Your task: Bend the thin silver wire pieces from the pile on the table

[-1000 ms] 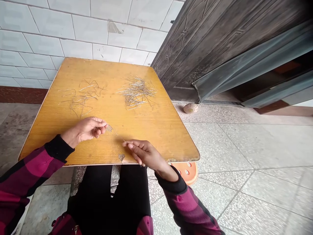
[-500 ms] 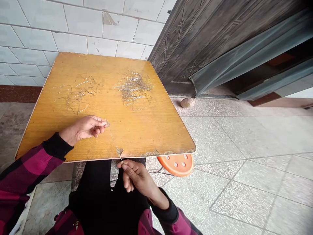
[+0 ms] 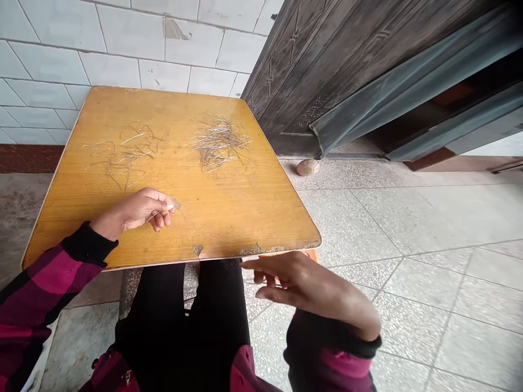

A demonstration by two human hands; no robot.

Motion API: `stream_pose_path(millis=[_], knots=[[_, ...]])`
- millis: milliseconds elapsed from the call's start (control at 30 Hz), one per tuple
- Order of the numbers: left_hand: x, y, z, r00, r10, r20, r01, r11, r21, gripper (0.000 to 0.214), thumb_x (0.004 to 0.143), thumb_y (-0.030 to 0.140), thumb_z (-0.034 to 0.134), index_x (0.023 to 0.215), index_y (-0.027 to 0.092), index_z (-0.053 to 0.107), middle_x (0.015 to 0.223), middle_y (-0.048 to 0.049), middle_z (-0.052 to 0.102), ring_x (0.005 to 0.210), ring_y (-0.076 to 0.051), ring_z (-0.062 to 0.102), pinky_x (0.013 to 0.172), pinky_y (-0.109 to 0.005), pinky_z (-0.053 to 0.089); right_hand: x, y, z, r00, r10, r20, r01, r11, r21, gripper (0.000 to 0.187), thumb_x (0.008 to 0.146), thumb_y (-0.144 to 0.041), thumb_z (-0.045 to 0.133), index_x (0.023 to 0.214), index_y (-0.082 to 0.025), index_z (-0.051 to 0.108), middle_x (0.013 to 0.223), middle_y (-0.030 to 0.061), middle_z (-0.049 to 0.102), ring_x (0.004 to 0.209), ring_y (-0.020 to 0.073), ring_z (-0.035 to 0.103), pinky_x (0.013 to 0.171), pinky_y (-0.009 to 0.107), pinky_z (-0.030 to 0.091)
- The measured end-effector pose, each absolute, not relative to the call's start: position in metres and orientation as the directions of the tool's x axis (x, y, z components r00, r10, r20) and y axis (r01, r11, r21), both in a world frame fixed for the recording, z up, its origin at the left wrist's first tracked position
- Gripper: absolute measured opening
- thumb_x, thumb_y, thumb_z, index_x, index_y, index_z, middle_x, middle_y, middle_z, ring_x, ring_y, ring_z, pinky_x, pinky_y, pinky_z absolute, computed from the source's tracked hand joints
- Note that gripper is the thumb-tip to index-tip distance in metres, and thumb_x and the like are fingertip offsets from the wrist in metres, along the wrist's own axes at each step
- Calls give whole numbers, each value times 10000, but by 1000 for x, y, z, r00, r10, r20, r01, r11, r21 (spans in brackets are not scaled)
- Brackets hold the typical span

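Observation:
My left hand (image 3: pixel 133 212) rests over the front of a yellow wood-veneer tabletop (image 3: pixel 245 207), its fingers curled and pinching a thin silvery wire (image 3: pixel 154 216). Most of that wire is hidden in the fingers. My right hand (image 3: pixel 310 286) hangs past the table's front edge with its fingers apart, holding nothing. Farther back on the tabletop lie a loose tangle of bent wires (image 3: pixel 122 155) and a denser heap of straighter wires (image 3: pixel 218 146). Neither hand touches these.
The veneer is chipped along the table's front edge (image 3: pixel 257 251). Behind the right hand, an orange stool (image 3: pixel 312 255) barely shows. A small worn ball (image 3: pixel 307 167) lies on the speckled tile floor (image 3: pixel 368 228) by a dark metal door (image 3: pixel 327 71). White wall tiles (image 3: pixel 110 43) rise behind the table.
My right hand has let go of the wire and swung right, off the table, its fingers spreading. The wire no longer stretches between my hands. My left hand stays nearly still.

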State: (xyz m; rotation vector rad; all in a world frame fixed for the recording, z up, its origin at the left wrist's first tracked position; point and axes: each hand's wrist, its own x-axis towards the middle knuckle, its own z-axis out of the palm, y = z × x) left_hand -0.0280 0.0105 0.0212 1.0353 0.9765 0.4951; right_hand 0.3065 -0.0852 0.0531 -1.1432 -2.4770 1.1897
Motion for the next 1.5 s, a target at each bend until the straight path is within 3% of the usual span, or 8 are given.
stream_pose_path(millis=[67,167,233,500,833,1033,1200,1500], knots=[[-28,11,22,499,749,-436,105,447,889,143,735,218,681,670,107,618,540,-61,640,391,-100,534,387,-198,427,302,-72,59,-725,672,-151,556,442,-703,323,851,-415,645,1084,-194,681,753,38,708,583,127,624,539,249,446],[-25,10,21,517,729,-448,157,434,887,133,746,215,660,678,108,619,535,-68,642,390,-108,542,390,-201,429,269,-58,50,-540,842,11,647,423,-634,308,926,-421,533,1008,-157,670,789,66,703,635,139,622,589,262,431],[-22,8,20,529,724,-443,169,422,891,132,755,220,653,687,112,618,540,-69,644,398,-112,552,399,-203,436,237,-50,37,-470,876,109,673,435,-598,315,934,-428,516,970,-148,656,815,85,697,695,158,625,625,266,419],[-21,8,16,559,710,-428,95,458,884,136,779,225,640,703,117,609,557,-46,638,412,-93,540,411,-190,427,171,-42,-3,-420,892,166,751,444,-489,241,948,-256,460,770,-157,588,665,28,614,549,102,495,577,226,321],[-18,9,16,522,726,-448,14,518,855,185,821,213,640,674,108,603,546,-17,597,416,-65,504,390,-158,398,170,-45,-11,-326,908,263,700,419,-578,204,928,-208,456,875,-160,648,735,43,682,645,137,624,623,217,416],[-26,16,23,369,799,-475,-101,542,834,156,846,102,587,694,83,619,542,-6,577,409,-41,474,381,-128,385,177,-61,-20,-299,918,260,706,397,-586,218,931,-217,470,1005,-166,669,856,63,732,739,169,689,665,237,473],[-27,20,25,355,788,-504,-136,576,806,199,866,67,552,680,71,623,548,-13,578,412,-32,478,390,-116,391,184,-77,-24,-264,923,280,762,377,-526,317,947,-227,431,1191,-115,600,902,101,740,714,178,696,628,250,490],[-26,22,17,391,782,-485,-153,575,804,211,856,40,548,667,77,635,606,-39,620,458,-36,497,414,-115,402,184,-85,-9,-475,850,227,800,524,-292,273,968,-258,436,1123,-174,643,771,36,687,630,133,631,536,229,385]])
